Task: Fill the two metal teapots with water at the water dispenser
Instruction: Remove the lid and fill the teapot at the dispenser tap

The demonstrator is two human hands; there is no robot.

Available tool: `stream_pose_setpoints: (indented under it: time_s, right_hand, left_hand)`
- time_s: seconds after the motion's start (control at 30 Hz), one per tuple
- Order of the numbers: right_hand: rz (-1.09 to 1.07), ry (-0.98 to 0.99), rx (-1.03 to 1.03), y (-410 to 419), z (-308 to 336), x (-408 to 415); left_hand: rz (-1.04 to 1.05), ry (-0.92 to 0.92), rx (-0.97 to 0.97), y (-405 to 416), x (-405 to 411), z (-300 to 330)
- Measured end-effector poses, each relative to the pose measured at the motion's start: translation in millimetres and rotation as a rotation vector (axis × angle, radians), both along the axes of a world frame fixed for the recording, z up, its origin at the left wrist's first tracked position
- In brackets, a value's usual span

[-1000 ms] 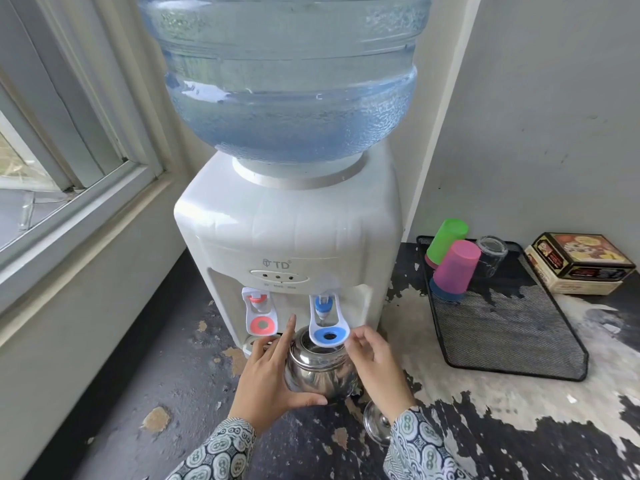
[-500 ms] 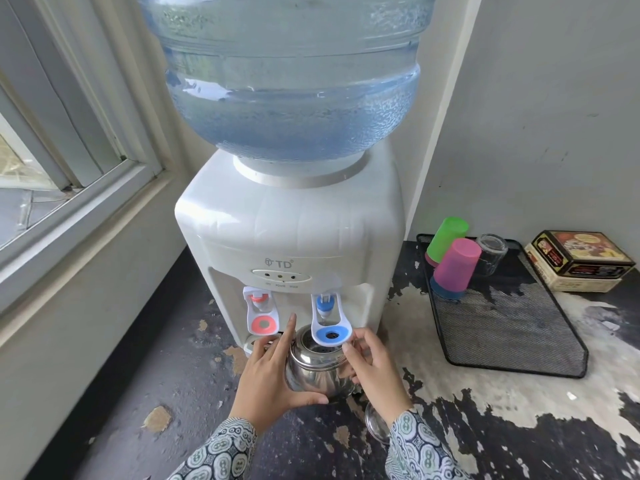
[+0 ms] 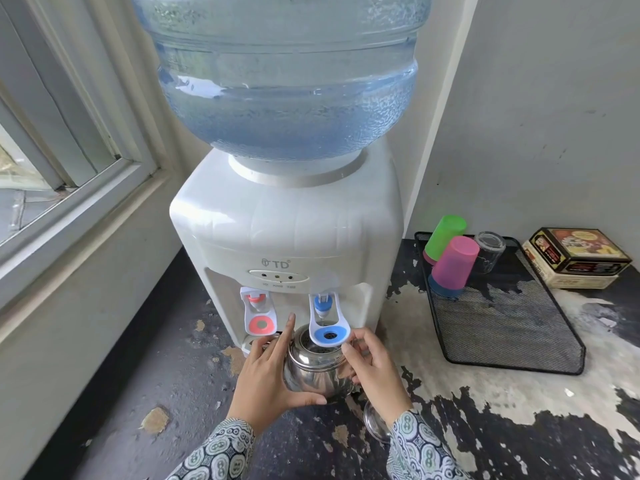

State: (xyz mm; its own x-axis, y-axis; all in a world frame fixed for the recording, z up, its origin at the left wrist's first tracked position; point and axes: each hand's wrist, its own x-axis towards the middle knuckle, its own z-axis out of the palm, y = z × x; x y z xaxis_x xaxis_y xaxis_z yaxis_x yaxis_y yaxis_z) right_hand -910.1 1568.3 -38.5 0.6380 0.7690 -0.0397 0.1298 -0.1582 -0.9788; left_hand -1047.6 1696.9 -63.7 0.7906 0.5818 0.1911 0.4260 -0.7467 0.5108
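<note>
A round metal teapot (image 3: 317, 374) without its lid stands under the blue tap lever (image 3: 328, 332) of the white water dispenser (image 3: 287, 233). My left hand (image 3: 268, 379) wraps the teapot's left side, index finger pointing up. On the pot's right side my right hand (image 3: 372, 368) holds it, fingertips just below the blue lever. A shiny metal lid (image 3: 374, 422) lies on the counter beside my right wrist, partly hidden. The red tap lever (image 3: 259, 318) sits to the left. I see only one teapot.
A big water bottle (image 3: 284, 74) tops the dispenser. To the right lies a black mesh tray (image 3: 512, 323) with upturned green (image 3: 445, 233) and pink (image 3: 453, 261) cups and a glass (image 3: 490, 249). A printed tin box (image 3: 578, 258) sits beyond it. A window ledge (image 3: 79, 216) runs along the left.
My right hand's fingers have crept up closer to the blue lever. The left hand and teapot have stayed in place.
</note>
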Motion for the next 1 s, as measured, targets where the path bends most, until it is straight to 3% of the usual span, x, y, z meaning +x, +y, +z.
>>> stream_pose_setpoints:
  time_s: [1.0]
  right_hand:
    - [0.033, 0.067, 0.061, -3.4, -7.1, 4.3]
  left_hand:
    - [0.010, 0.024, 0.010, 1.4, -0.1, -4.1]
